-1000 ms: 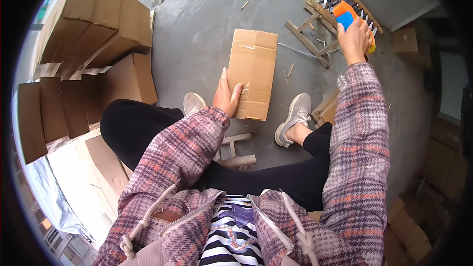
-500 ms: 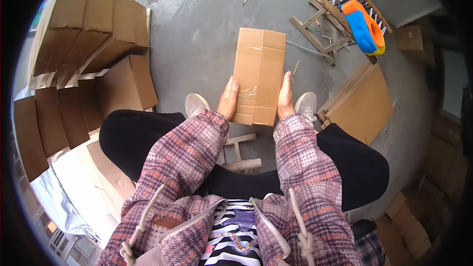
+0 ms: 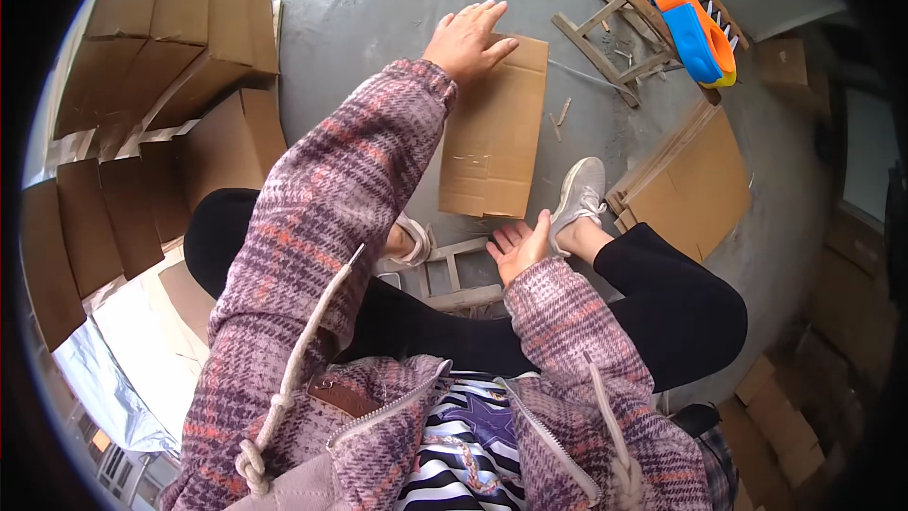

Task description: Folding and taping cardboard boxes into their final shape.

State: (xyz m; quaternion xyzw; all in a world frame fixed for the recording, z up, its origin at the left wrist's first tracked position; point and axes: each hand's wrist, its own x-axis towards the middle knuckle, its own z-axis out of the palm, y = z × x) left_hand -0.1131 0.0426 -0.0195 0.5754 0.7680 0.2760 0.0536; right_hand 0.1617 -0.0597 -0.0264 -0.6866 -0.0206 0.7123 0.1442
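Between my hands is a tall narrow cardboard box [image 3: 494, 137], its plain brown face toward me and a crease near its lower end. My left hand [image 3: 470, 42] lies over the far left corner of the box, fingers stretched out and thumb apart. Just below the near end is my right hand [image 3: 523, 248], palm turned up and fingers spread. Whether its fingertips touch the box's underside I cannot tell. Neither hand is wrapped round anything.
Cardboard boxes [image 3: 232, 147] stand stacked at the left. Flattened cardboard sheets [image 3: 695, 189] lie at the right. Farther right, an orange and blue tape dispenser [image 3: 695, 33] rests by a wooden stool frame [image 3: 615, 57]. Another small wooden frame [image 3: 459, 270] is between my feet.
My left hand has gone from the box's left side to its far end. My right hand has dropped from the right side to below the near end. My feet have shifted.
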